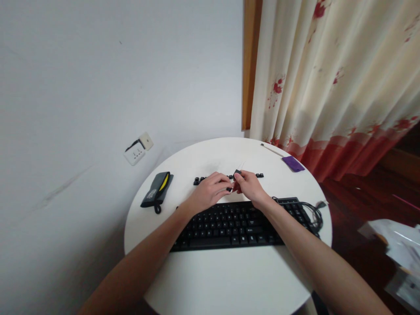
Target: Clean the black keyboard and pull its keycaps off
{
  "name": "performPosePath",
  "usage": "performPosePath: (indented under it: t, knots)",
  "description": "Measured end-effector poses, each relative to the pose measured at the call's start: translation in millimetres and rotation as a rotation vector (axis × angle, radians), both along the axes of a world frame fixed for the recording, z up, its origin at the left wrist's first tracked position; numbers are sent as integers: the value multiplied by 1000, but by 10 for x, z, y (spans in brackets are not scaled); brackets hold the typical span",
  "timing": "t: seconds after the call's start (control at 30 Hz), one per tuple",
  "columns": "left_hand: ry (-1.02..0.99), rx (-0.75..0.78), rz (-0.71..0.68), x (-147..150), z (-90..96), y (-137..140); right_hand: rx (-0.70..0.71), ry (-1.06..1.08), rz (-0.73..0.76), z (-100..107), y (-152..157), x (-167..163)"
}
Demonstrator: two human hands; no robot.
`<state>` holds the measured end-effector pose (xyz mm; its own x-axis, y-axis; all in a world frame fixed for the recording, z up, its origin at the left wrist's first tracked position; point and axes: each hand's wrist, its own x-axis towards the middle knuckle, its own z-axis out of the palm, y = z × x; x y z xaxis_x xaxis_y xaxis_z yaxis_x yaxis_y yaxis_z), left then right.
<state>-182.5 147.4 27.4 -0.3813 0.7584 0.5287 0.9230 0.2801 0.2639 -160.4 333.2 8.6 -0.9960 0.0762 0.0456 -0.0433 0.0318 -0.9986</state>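
Above the far edge of a black keyboard point(213, 227), both of my hands meet with fingertips close together. My left hand point(211, 190) is closed in a pinch on a small black keycap point(229, 189). My right hand point(251, 186) is closed around a small tool with a black handle point(237, 172) and a thin, shiny end that reaches to the keycap; its exact kind is hard to make out. Behind the hands lies a row of loose black keycaps point(260, 175), partly hidden by my fingers. My right forearm covers part of the keyboard's right side.
A round white table point(226, 280) carries everything. On its left lies a dark grey pouch point(154, 190) with a yellow strip. At the back right are a thin brush point(271, 150) and a purple cloth point(293, 163). A coiled black cable point(316, 216) rests on the keyboard's right end.
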Motion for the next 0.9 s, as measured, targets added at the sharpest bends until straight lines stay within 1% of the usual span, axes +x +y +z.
performPosePath:
  t: [0.07, 0.17, 0.27, 0.33, 0.4, 0.5, 0.6, 0.67, 0.77, 0.9]
  knots:
    - [27, 62, 34, -26, -17, -3, -44, 10, -9, 28, 4, 14]
    - [60, 91, 83, -50, -33, -1, -72, -17, 9, 36, -10, 27]
    - [49, 131, 140, -84, -34, 8, -20, -41, 11, 38, -6, 19]
    - [23, 146, 193, -142, -38, 15, 32, 17, -59, 59, 40, -1]
    - [-3, 86, 234, -231, -64, 30, 55, 90, -160, 94, 124, -32]
    - [-48, -120, 261, -370, -161, 83, 13, 139, -293, 136, 271, -89]
    - [-90, -284, 300, -447, -295, 169, -31, 148, -359, 141, 366, -135]
    - [-86, -318, 323, -465, -370, 219, -41, 150, -365, 129, 386, -152]
    - [-37, -298, 349, -480, -444, 245, -46, 163, -356, 114, 383, -159]
    - [-10, -283, 373, -512, -499, 206, -43, 183, -351, 123, 381, -153]
